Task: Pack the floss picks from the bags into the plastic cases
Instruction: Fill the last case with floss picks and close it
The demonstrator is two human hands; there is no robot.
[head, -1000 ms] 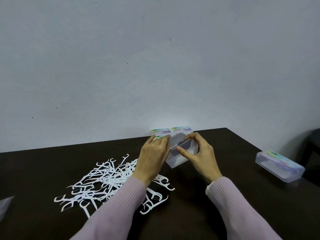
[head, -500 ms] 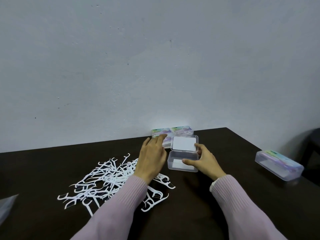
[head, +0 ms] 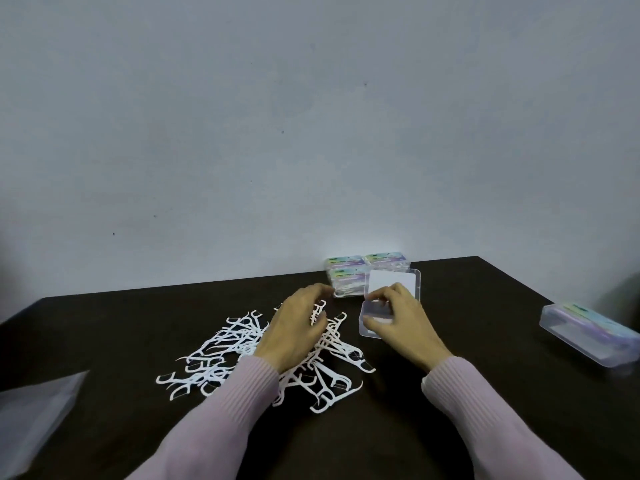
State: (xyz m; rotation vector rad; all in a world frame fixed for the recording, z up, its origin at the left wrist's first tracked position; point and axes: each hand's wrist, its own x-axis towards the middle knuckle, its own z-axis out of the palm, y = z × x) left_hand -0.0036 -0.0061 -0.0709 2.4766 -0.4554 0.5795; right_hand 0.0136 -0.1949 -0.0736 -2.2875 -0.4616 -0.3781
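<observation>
An open clear plastic case (head: 375,320) is held on the dark table (head: 485,393) by the right hand (head: 398,320): the thumb is laid against the near left corner of the tray and the curled fingers are placed over its far edge, so the hand is clamped on the case. The hinged lid (head: 393,282) is laid back flat just beyond those fingers, its white inner face turned up.

The left hand (head: 294,327) is spread palm down over a loose heap of white floss picks (head: 263,355), with fingers relaxed and slightly bent. Whether any pick is pinched under them cannot be told. The heap is spread out from under this hand, mostly to its left and back toward the sleeve (head: 221,410). A few picks are seen between the two hands, just beside the held case.

Three closed, labelled cases (head: 349,277) are grouped against the wall (head: 311,133) beyond the left fingertips, touching the lid's left edge. One more closed case (head: 588,336) is set well to the right of the right hand. A clear bag (head: 34,417) is laid far to the left of the left hand.
</observation>
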